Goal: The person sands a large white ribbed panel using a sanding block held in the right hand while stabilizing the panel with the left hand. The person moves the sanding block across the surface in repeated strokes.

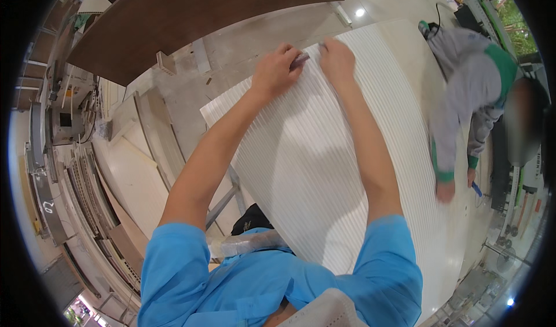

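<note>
A large white ribbed panel lies in front of me, its fine grooves running along its length. Both my arms reach over it toward its far edge. My left hand is closed around a small purple-grey block, held just at that edge. Close beside it, my right hand is curled with its fingertips pinched near the edge. A greyish bit shows at those fingertips, too small and blurred to name.
On the right a co-worker in grey and green bends over the panel, one hand near a blue-handled tool. A dark brown board spans the far side. Stacked boards and a metal frame stand on the left.
</note>
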`<action>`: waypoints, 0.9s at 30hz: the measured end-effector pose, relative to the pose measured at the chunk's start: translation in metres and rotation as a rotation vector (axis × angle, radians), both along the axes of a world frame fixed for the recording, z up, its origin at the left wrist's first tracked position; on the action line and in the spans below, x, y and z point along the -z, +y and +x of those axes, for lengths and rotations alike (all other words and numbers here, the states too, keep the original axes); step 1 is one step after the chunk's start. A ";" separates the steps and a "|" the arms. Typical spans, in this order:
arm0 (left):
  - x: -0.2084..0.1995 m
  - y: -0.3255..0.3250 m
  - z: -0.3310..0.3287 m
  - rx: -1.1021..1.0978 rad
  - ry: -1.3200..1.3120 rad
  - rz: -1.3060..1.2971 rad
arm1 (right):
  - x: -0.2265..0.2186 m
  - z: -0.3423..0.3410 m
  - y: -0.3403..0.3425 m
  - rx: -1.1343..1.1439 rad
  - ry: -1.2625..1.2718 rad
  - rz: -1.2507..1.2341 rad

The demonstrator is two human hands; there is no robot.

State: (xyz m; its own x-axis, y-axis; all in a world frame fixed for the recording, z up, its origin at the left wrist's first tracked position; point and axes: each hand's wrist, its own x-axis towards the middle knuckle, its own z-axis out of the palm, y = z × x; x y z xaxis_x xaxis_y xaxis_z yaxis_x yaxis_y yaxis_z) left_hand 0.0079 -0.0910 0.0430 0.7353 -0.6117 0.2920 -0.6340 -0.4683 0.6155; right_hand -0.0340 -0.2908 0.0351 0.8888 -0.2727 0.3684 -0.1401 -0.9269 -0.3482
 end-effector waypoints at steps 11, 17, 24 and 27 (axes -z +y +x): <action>0.007 0.002 -0.005 -0.001 -0.022 -0.086 | -0.014 -0.256 -0.023 0.122 0.054 -0.068; -0.015 -0.010 -0.119 0.158 0.138 -0.303 | -0.050 -0.342 -0.004 0.579 0.128 0.494; -0.036 -0.014 -0.279 0.221 1.135 -0.419 | -0.047 -0.330 0.091 0.537 -0.471 1.498; -0.045 -0.005 -0.273 0.229 1.188 -0.312 | -0.053 -0.335 0.106 0.487 -0.419 1.569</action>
